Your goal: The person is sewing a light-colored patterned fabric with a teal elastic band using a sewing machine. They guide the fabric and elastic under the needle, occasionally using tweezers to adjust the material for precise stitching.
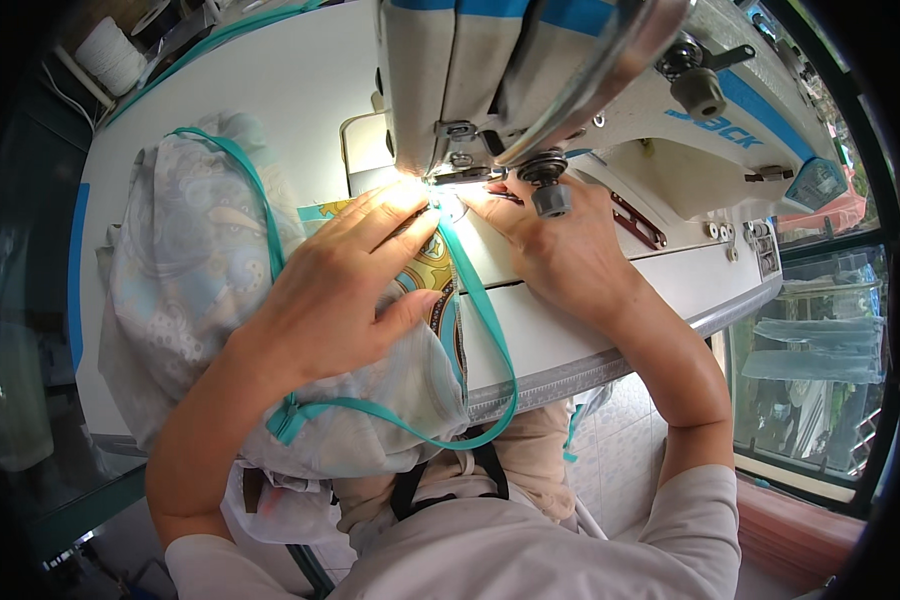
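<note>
Head view: my left forearm (225, 400) rises from the lower left, and my left hand (335, 285) lies palm down, fingers extended close together toward the lit needle area (436, 186), thumb spread to the side. These fingers are released, resting flat on cloth rather than clenched. My right forearm (672, 360) slants in from the lower right; my right hand (562, 232) is back upward, its index finger pointing left toward the same area. I cannot tell whether its curled, partly hidden fingers grasp the dark slim tool (508, 197) that shows beside them.

Yellow and blue printed cloth (432, 278) lies beneath my left fingers and beside my left thumb, joined by pale patterned fabric (185, 265) bunched to the left. Teal tape (485, 315) descends from the needle area between my hands, bends below the front edge of the white table (240, 85) and returns leftward over the fabric. The sewing machine (450, 85) stands beyond my fingertips.
</note>
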`<state>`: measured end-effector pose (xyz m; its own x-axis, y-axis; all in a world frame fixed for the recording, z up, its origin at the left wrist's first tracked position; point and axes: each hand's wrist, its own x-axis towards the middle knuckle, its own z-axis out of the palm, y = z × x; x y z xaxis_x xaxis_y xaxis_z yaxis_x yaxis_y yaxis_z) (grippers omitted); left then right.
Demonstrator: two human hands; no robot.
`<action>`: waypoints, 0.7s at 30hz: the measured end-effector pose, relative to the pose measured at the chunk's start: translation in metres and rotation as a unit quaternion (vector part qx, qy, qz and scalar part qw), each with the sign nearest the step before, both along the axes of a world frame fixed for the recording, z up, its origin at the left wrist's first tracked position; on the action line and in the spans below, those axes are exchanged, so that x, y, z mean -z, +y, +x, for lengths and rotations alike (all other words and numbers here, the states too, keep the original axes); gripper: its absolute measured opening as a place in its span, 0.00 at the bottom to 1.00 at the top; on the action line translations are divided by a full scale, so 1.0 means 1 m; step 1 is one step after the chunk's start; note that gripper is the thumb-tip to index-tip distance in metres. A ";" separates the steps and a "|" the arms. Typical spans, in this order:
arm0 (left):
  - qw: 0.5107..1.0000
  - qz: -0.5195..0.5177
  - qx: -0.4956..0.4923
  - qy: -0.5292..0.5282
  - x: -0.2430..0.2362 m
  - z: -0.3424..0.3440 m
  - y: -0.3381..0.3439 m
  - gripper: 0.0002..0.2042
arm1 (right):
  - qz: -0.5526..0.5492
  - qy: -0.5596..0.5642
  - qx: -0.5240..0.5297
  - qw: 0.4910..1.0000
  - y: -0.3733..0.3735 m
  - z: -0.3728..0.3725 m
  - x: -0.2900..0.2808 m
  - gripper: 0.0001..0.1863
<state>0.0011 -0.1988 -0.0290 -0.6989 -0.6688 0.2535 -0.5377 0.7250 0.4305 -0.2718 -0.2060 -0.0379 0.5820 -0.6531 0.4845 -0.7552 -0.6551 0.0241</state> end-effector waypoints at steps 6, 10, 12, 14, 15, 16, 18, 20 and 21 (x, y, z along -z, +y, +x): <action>1.000 -0.010 -0.001 0.002 -0.001 -0.001 0.000 0.32 | 0.004 0.003 0.010 1.000 0.000 0.000 0.001 0.15; 1.000 -0.023 0.004 -0.005 -0.001 0.000 0.001 0.31 | 0.005 -0.007 0.005 1.000 0.000 0.000 0.000 0.13; 0.999 -0.034 0.008 0.000 0.000 0.000 0.001 0.30 | 0.014 -0.021 0.014 1.000 -0.001 -0.003 0.000 0.13; 0.999 -0.041 0.007 0.018 0.003 0.001 0.001 0.28 | 0.034 -0.039 0.035 0.998 -0.003 -0.005 0.001 0.13; 0.999 -0.035 0.010 0.021 0.004 0.002 0.001 0.28 | 0.084 -0.097 0.032 0.991 0.004 -0.007 -0.009 0.15; 0.999 -0.028 0.014 0.025 0.004 0.003 0.002 0.28 | 0.083 -0.096 0.017 0.992 0.012 -0.009 -0.014 0.17; 0.999 -0.035 0.021 0.017 0.000 0.009 0.006 0.27 | 0.078 -0.094 -0.013 0.992 0.029 -0.019 -0.019 0.20; 0.998 -0.058 0.028 -0.006 -0.010 0.023 0.019 0.27 | 0.068 -0.018 -0.090 0.993 0.058 -0.022 -0.024 0.23; 0.999 -0.034 0.031 0.002 -0.010 0.023 0.027 0.28 | 0.041 0.002 -0.120 0.992 0.070 -0.019 -0.021 0.23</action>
<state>0.0239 -0.1716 -0.0187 -0.7376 -0.6053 0.2995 -0.4889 0.7845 0.3814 -0.2909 -0.1365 -0.0168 0.7273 -0.5327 0.4327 -0.5773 -0.8158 -0.0339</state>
